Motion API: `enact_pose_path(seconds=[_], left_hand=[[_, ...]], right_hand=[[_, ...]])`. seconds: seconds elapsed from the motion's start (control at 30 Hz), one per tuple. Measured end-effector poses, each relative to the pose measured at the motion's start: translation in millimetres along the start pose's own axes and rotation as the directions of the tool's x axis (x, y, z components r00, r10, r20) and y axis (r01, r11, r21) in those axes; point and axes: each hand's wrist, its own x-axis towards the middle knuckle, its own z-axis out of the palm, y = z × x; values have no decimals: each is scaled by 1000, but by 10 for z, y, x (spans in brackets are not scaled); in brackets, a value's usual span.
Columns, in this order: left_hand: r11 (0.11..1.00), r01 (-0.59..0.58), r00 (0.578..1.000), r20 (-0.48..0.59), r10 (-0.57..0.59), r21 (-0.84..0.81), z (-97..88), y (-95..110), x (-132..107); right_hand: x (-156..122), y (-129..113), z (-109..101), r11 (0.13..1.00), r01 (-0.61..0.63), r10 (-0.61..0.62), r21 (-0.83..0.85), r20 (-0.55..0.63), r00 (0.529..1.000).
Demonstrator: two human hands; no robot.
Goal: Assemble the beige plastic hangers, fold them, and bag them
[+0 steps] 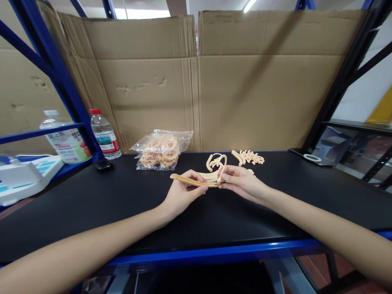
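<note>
The strip (179, 178) is up over the surface (122, 216), right in front of the person, with the left grip (180, 195) pinching it, thumb on the near side. The right grip (241, 182) has a thin curved piece (225, 163) pinched low down, by the strip's right end; can't tell if the two pieces actually touch. Both look light and fairly stiff, maybe wood or plastic, probably not very slippery. The curve seems the fragile one, so low down beats squeezing the arch imo. The strip should be fine held mid-length. A ribbed piece (250, 157) lies farther back, bag (162, 150) off left.
</note>
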Motion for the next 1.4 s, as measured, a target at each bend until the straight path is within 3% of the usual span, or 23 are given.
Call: enact_pose_path(seconds=[0.17,0.47,0.77,1.0,1.2,1.4], left_hand=[[1000,-4,1000,16,4,-1,13,27,-19],[983,-128,992,38,124,131,1,-11,-32],[969,-176,983,84,164,173,17,-14,-77],[997,-46,996,71,50,-60,87,82,-94],[944,120,988,-55,-143,-308,114,81,-56],[907,278,959,44,-279,-318,155,69,-77]], right_hand=[[-22,10,27,998,-55,55,0,46,997],[-25,34,48,992,-124,126,-38,49,991],[-55,96,122,988,22,-19,-151,21,1000],[-59,119,181,984,65,-68,-166,-16,998],[-73,43,232,950,187,-204,-252,-45,978],[-75,92,248,973,104,-115,-205,-42,992]])
